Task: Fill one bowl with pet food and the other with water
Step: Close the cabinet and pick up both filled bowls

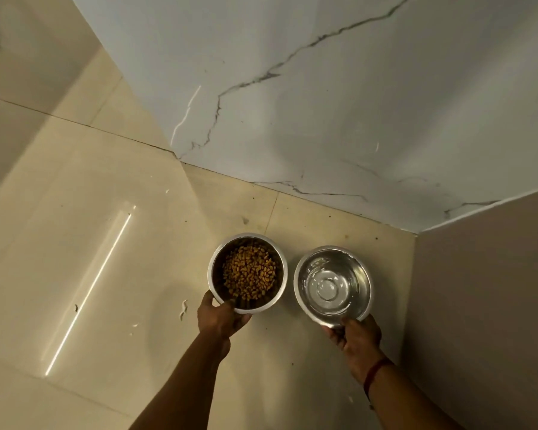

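Two grips clenched, left hand [219, 318] on kibble bowl [213, 276], right hand [356, 336] on water bowl [365, 282]

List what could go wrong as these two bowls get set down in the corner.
1. The right hand grips the water bowl only by its near rim; a tilt could slop water onto the glossy floor tiles, leaving them slippery.
2. The left hand holds the kibble bowl the same way, so kibble may spill.
3. The bowls sit close together and may knock.

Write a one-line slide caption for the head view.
Left hand holds kibble-filled steel bowl; right hand holds water bowl.
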